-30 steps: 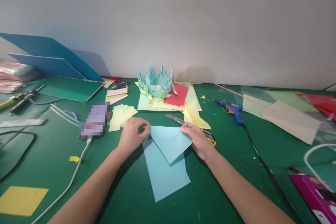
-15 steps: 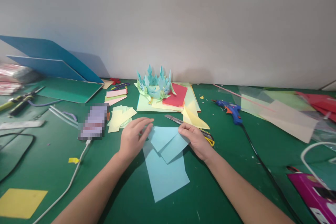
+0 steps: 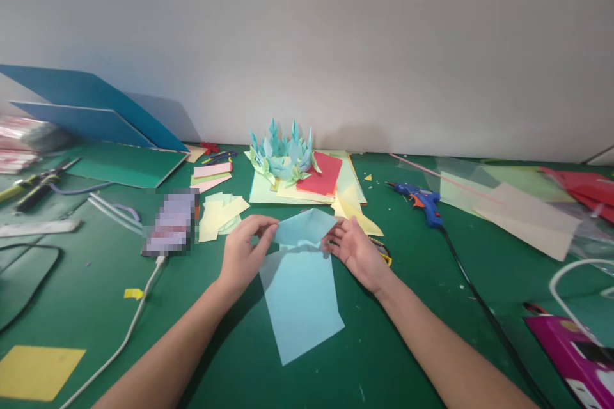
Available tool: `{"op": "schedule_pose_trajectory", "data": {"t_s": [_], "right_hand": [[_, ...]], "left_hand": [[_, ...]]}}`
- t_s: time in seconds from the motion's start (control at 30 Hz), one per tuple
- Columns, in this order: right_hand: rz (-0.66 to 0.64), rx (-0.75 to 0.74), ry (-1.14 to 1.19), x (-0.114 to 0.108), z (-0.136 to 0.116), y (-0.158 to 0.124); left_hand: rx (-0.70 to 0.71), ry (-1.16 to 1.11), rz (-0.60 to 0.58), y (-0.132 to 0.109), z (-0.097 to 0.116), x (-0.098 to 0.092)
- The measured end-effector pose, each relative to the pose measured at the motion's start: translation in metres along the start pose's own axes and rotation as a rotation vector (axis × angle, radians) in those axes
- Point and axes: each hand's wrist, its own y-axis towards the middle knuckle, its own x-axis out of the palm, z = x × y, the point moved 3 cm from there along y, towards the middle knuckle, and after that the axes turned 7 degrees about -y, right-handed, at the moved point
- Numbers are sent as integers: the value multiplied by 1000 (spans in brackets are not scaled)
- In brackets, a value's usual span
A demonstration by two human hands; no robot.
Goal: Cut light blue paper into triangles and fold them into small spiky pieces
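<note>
Pale blue, flat and four-sided, one paper sheet (image 3: 304,307) lies nearest on the green worktop (image 3: 374,364). Above that sheet's far edge, a raised, bent light-blue paper piece (image 3: 307,228) spans the hands: the left hand (image 3: 244,246) pinches its left corner between thumb and finger; the right hand (image 3: 359,255), half curled, has fingertips at its right end, though whether they grip I cannot tell. It should prove light, pliable and easily creased, best taken gently by its corners. Well beyond the flat sheet stands a spiky blue-and-green paper crown (image 3: 290,169).
</note>
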Motion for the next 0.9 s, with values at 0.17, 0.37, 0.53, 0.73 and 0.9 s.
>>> {"op": "schedule_pose_trajectory", "data": {"t_s": [0.17,0.37,0.53,0.73,0.9], "right_hand": [[-9,-350,-409,4,-5,-10],[147,-852,-882,6,-20,-27],[-70,-1016,-1152,8,-21,-31],[-424,-1011,-1216,14,-12,-31],[-433,-889,-1098,14,-9,-26]], "left_hand": [[-8,-169,-10,-3,1,4],[-38,-337,-63,-1,1,5],[-53,-295,-246,-2,-6,12],[46,-195,-418,-6,-7,18],[99,-154,-533,-8,-8,21]]}}
